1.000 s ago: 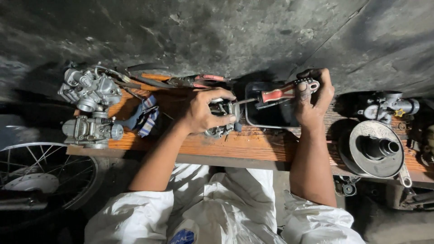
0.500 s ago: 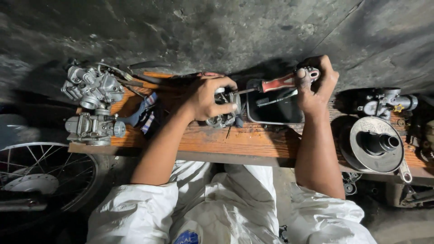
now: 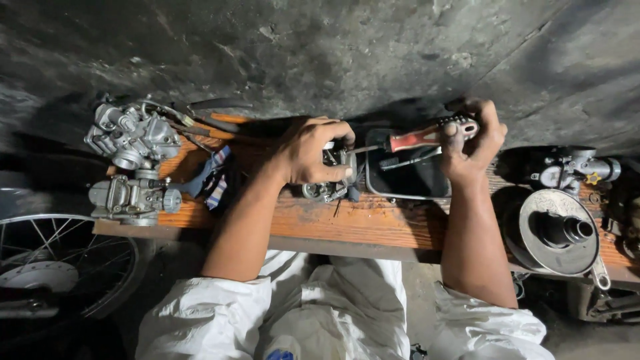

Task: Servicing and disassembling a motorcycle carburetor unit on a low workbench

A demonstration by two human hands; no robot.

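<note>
We are clamping our left hand (image 3: 308,152) on a carburetor (image 3: 329,181) at the worktop's (image 3: 373,223) middle, while our right hand (image 3: 475,143) is gripping a screwdriver (image 3: 417,139) pointed at it. The tip may be slipping off and jabbing our fingers. We are counting four carburetors, one screwdriver, one dark tray (image 3: 407,177), one pulley (image 3: 559,231).

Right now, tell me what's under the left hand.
The left hand grips a small metal carburetor on the wooden bench. Its top is covered by the fingers.
</note>
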